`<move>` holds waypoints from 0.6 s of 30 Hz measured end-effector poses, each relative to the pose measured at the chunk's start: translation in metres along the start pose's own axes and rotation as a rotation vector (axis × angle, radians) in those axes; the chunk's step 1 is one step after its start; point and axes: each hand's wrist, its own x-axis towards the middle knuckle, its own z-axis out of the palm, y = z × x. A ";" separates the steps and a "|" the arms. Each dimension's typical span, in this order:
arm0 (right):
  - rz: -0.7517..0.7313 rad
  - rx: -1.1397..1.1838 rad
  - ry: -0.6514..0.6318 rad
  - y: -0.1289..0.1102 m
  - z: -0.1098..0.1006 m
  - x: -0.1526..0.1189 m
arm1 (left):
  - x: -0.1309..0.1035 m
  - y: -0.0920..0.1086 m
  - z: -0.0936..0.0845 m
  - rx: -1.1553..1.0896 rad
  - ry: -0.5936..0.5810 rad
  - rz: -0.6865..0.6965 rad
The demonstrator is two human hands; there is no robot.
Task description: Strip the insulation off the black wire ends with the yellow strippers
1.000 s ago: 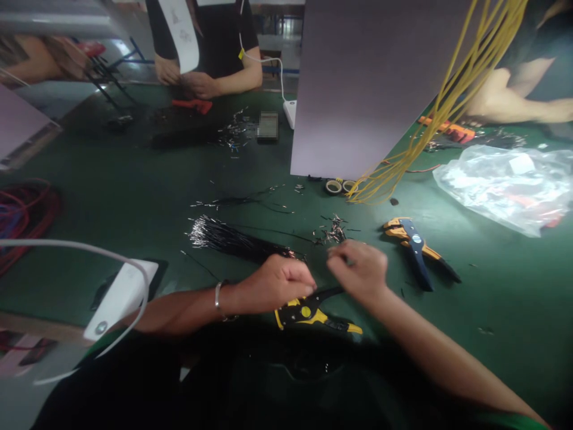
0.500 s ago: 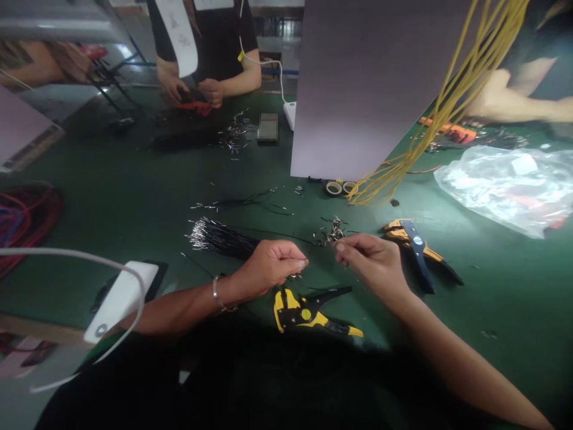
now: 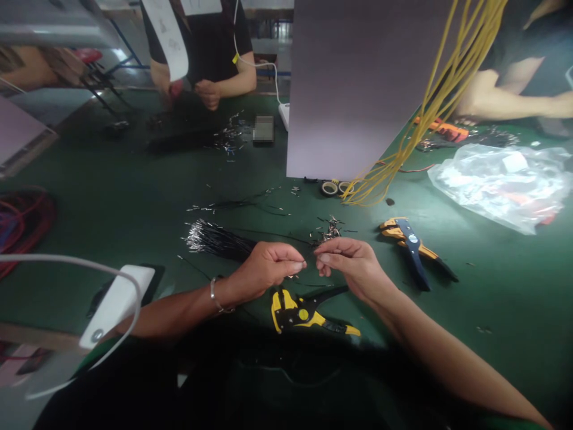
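Note:
My left hand (image 3: 273,269) is closed in a pinch, thumb against forefinger, and whatever sits between the tips is too small to make out. Facing it, my right hand (image 3: 347,263) also pinches something tiny, its fingertips a short gap away from the left ones. Behind my left hand lies a bundle of black wires (image 3: 219,239) with bare silvery ends pointing left. A small heap of metal terminals (image 3: 330,230) is just beyond my right fingertips. Yellow-and-black wire strippers (image 3: 302,312) lie below both hands, touched by neither.
Orange-and-blue wire strippers (image 3: 409,242) lie right of my right hand. Yellow wires (image 3: 416,143) hang beside a grey panel (image 3: 344,89). Two tape rolls (image 3: 330,189), a clear plastic bag (image 3: 501,182) and a white power strip (image 3: 117,304) are around. Co-workers' hands (image 3: 209,94) are across the table.
My right hand has moved left from the terminal heap, bringing its fingertips close to my left hand's. My left hand stays pinched in nearly the same place. The view has shifted slightly.

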 end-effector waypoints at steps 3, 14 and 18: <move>-0.007 0.017 0.005 0.000 0.001 0.000 | 0.000 0.000 0.000 -0.001 -0.013 0.011; -0.086 -0.326 -0.034 0.000 -0.004 -0.006 | 0.004 0.005 -0.013 0.004 0.098 0.172; -0.228 -0.851 -0.215 0.000 -0.003 -0.025 | 0.004 0.004 -0.019 0.075 0.193 0.280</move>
